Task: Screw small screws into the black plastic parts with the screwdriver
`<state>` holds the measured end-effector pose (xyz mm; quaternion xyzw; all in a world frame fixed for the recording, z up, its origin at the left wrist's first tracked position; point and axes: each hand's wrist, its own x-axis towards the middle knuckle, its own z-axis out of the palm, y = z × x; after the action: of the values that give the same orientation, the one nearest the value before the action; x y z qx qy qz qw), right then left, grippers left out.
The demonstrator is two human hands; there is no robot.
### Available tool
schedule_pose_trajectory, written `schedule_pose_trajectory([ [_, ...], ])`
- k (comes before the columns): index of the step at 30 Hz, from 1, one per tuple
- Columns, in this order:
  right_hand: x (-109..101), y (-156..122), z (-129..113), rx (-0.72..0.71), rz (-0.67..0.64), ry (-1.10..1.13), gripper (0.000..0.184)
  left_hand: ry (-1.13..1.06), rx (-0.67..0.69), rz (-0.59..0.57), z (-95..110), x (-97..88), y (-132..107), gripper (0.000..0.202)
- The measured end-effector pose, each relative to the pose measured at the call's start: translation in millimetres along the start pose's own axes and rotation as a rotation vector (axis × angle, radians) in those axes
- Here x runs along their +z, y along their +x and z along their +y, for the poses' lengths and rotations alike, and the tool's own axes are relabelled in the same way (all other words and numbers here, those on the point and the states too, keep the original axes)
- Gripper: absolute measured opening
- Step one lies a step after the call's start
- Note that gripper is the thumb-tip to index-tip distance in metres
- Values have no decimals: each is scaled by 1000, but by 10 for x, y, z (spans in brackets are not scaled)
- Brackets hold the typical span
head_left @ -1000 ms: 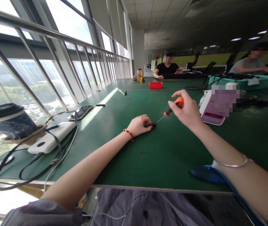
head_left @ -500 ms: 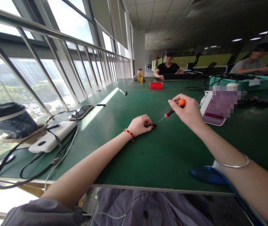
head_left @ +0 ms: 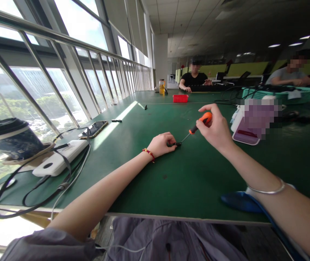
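Head cam: L hand (head_left: 162,144) hides black part (head_left: 177,144) at screwdriver (head_left: 194,128) tip.

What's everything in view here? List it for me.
long green table: one, green, stretching ahead.
slim screwdriver: one, orange-and-black handle, held above mid-table.
small black part: one, black, on the table at the screwdriver's tip.
flat white power bank: one, white, left edge, among black cables.
dark phone: one, dark, beyond the power bank.
lidded dark cup: one, dark, far left.
red plastic bin: one, red, far down the table.
yellow jar: one, yellow, beyond the bin.
other people: two, seated at the far end.
left hand: one, red bead bracelet, pinching the part.
right hand: one, silver bangle, gripping the screwdriver.
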<state>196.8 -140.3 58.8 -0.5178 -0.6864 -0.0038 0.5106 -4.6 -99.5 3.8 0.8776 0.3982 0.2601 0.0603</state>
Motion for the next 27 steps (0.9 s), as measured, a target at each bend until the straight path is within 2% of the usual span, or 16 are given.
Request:
schedule_pose_trajectory([
  [3,7,-15,-16,14,8,18,36,-4,4,2,-5,3,1,10],
  [7,2,-19,-53,5,46,-23,25,-8,7,1,-5,1,1,10],
  [12,22,-12,-33,-36,-18,93,17,1,-1,-7,-2,-1,1,10],
  [15,40,-18,-13,-63,-8,136,34,3,1,-9,-3,0,2,10],
  [18,36,-30,-32,-52,26,48,39,-2,3,-11,-2,-1,4,11],
  [21,25,-36,-62,-7,50,-21,33,-3,4,-13,0,-4,4,11],
  [26,40,-34,-42,-45,-11,90,17,4,-4,-16,6,-8,4,10],
  [27,45,-35,-33,-41,-15,110,19,5,-7,-17,6,-8,3,11],
])
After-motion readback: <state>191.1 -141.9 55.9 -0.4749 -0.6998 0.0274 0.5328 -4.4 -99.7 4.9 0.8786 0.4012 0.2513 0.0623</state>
